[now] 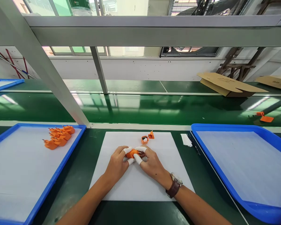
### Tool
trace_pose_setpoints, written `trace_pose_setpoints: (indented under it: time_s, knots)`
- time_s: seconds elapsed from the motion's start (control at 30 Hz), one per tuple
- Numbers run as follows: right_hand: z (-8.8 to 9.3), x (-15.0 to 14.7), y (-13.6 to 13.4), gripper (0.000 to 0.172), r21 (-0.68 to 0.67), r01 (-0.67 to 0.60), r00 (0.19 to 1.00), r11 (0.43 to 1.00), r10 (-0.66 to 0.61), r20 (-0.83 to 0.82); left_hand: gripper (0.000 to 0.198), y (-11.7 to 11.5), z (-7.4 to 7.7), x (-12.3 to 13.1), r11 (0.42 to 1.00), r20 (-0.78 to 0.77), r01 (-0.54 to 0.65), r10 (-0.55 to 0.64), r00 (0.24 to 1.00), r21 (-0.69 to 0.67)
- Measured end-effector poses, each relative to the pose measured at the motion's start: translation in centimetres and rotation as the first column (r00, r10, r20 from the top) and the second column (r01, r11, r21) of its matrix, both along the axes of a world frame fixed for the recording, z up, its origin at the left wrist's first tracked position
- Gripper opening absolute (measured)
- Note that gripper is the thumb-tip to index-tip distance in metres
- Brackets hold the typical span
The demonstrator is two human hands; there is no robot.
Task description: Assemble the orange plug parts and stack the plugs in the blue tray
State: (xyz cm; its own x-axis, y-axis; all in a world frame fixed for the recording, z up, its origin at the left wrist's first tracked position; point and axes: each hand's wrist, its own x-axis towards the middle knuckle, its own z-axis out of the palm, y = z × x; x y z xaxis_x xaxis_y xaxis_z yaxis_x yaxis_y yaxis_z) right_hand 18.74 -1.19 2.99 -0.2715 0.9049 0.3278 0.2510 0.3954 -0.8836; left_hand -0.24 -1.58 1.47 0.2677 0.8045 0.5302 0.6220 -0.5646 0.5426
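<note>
Over the white sheet, both my hands pinch one small orange plastic part. My left hand grips its left end, and my right hand has its right end, where something dark shows between the fingers. White covers sit on the thumb and index fingertips of each hand. Just beyond the fingers lies an opened orange piece with a dark and white inside, joined to a smaller orange flap. The fingers hide much of the held part.
A blue-rimmed tray at the left holds several orange parts in its far corner. Another blue-rimmed tray stands at the right, beside a white scrap. Beyond runs a green conveyor belt with orange pieces and cardboard behind.
</note>
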Motion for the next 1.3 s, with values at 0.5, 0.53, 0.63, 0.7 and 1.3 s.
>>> trace_pose_setpoints:
  time_s: [0.5, 0.53, 0.63, 0.7, 1.3]
  knots:
    - [-0.9, 0.1, 1.6, 0.022, -0.218, -0.072, 0.991, 0.973, 0.046, -0.123, 0.037, 0.2, -0.6, 0.2, 0.998, 0.028, -0.022, 0.024, 0.999, -0.066]
    - [-0.8, 0.1, 1.7, 0.020, -0.250, -0.070, 0.988, 0.966, 0.033, -0.150, 0.036, 0.2, -0.4, 0.2, 0.993, 0.054, -0.019, 0.026, 0.998, -0.117]
    - [-0.5, 0.4, 1.9, 0.026, -0.324, -0.110, 0.962, 0.940, 0.019, -0.273, 0.037, 0.4, 0.1, 0.3, 0.959, 0.184, 0.039, 0.014, 0.983, -0.282]
    - [-0.3, 0.6, 2.0, 0.039, -0.358, -0.136, 0.924, 0.924, -0.012, -0.382, 0.036, 0.5, 0.4, 0.4, 0.926, 0.301, 0.115, -0.001, 0.954, -0.359]
    - [-1.2, 0.7, 1.1, 0.046, -0.334, -0.154, 0.976, 0.930, 0.090, -0.198, 0.050, -3.4, 7.8, -22.6, 0.466, 0.053, -0.821, 0.877, 0.477, -0.330]
